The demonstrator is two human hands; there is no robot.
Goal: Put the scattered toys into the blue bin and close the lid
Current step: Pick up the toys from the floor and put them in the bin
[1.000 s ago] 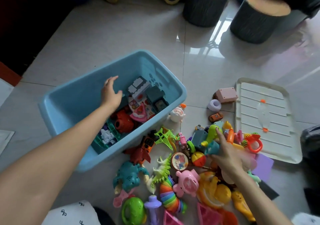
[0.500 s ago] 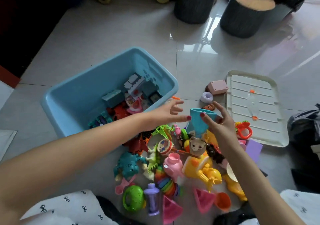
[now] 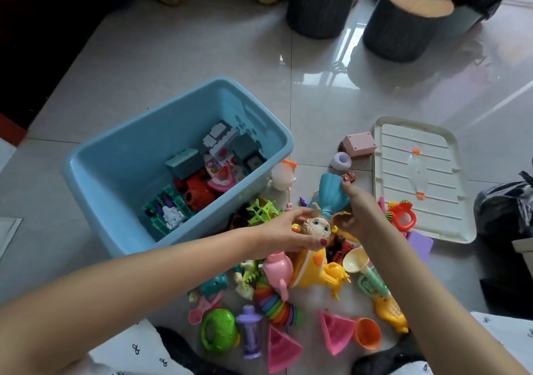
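The blue bin (image 3: 121, 155) stands open on the floor at centre left, with several toys (image 3: 199, 184) inside. Its cream lid (image 3: 418, 178) lies flat at the right. Between them is a pile of scattered toys (image 3: 288, 288). A doll hangs upside down above the pile, with a blue skirt (image 3: 331, 193) and a pale head (image 3: 315, 226). My right hand (image 3: 360, 210) is shut on the doll's skirt. My left hand (image 3: 284, 233) is shut on the doll's head.
A pink box (image 3: 360, 144) and a lilac ring (image 3: 340, 161) lie beside the lid. Two dark round stools (image 3: 320, 5) stand at the back. A black bag (image 3: 504, 207) sits at the right edge. White patterned cloth (image 3: 138, 348) covers my knees.
My left hand came out of the bin and across to the pile. My right hand lifted the doll from the pile, and now both hands hold it.
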